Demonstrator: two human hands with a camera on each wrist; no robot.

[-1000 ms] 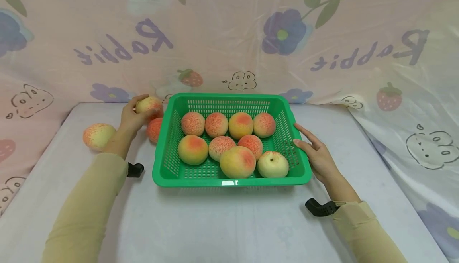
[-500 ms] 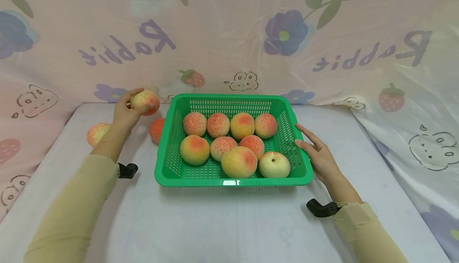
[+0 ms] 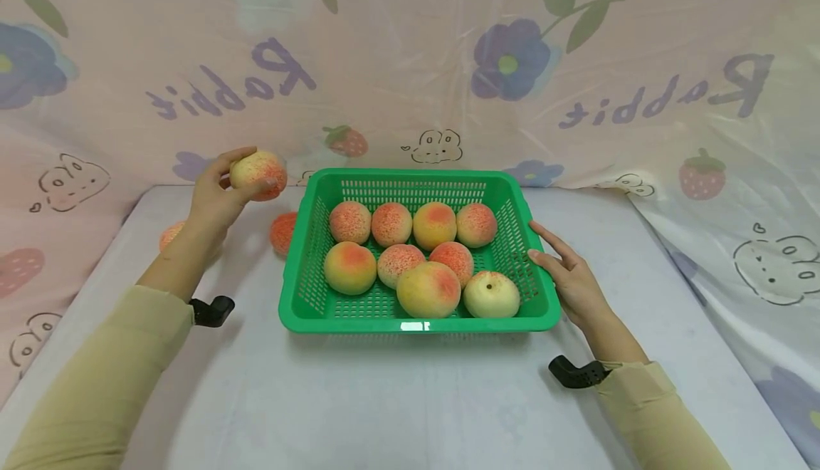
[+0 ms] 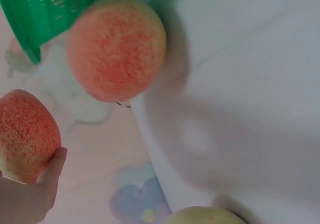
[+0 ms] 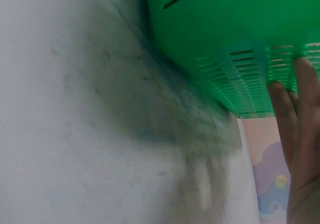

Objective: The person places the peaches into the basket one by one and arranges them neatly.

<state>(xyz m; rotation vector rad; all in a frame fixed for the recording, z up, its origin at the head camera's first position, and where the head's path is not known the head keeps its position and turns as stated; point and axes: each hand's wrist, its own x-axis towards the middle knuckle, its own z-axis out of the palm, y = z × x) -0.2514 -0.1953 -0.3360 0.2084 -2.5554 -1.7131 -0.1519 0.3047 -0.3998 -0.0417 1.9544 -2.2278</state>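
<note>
The left hand (image 3: 214,196) is holding a peach (image 3: 258,174) up off the white table (image 3: 410,399), fingers and thumb curling round it, just left of the far-left corner of the green basket (image 3: 418,317). The fruit looks light and rounded, likely firm enough to keep its shape but apt to roll, so cupping it round the widest part seems the safest hold. The right hand (image 3: 570,278) is lying with straight fingers against the basket's right wall, gripping nothing. Another peach (image 3: 282,232) is sitting on the table beside the basket's left wall, below the raised one.
</note>
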